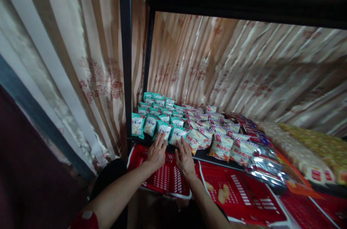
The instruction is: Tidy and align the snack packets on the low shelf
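Observation:
Rows of small teal-and-white snack packets (151,125) stand on the left end of a dark shelf. My left hand (157,152) reaches over the shelf's front edge, its fingers stretched out and touching the front of one teal packet (163,128). Just to the right, my right hand (185,160) has its fingers extended against the lower part of a neighbouring teal packet (177,133). Neither hand is wrapped around a packet. White-and-orange snack packets (221,146) with striped tops stand in rows right of the teal ones.
Below the shelf, a red plastic basket (170,185) sits under my hands. A second red basket (244,193) holds a few yellowish pieces. Silver packs (267,165) and long clear-wrapped packs (295,149) lie farther right. A dark post (125,59) and patterned curtains (100,70) border the left.

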`<control>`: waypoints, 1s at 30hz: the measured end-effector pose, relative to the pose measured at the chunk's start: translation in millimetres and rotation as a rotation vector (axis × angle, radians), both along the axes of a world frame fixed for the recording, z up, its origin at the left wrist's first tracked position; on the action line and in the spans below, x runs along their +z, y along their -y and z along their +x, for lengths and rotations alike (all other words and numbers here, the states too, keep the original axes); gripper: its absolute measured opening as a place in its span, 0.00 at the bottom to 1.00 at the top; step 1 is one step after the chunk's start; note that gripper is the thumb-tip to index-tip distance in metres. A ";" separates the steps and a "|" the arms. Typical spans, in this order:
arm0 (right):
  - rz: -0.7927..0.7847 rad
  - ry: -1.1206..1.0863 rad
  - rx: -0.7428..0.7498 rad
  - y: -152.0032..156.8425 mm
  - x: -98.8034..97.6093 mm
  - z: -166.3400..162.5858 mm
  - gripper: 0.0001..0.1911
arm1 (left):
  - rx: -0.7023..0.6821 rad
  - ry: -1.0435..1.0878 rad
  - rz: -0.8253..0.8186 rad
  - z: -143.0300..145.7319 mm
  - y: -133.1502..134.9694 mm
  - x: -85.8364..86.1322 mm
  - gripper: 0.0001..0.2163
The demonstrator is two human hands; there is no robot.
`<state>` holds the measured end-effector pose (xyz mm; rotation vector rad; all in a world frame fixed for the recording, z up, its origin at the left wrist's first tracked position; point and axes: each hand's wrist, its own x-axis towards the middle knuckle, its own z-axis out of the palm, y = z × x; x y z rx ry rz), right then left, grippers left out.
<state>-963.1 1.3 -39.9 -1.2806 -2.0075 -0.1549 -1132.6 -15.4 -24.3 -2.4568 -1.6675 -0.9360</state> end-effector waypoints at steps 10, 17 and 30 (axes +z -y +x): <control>0.043 0.036 0.071 7.7 10.6 -0.3 0.22 | -0.002 0.088 -0.005 0.2 15.2 -0.8 0.28; 0.063 0.027 0.086 14.1 15.8 12.9 0.22 | 0.290 0.342 -0.004 -2.8 11.3 4.7 0.27; 0.080 -0.031 0.078 21.8 10.9 19.1 0.20 | 0.718 0.571 -0.221 -53.5 -44.1 19.4 0.27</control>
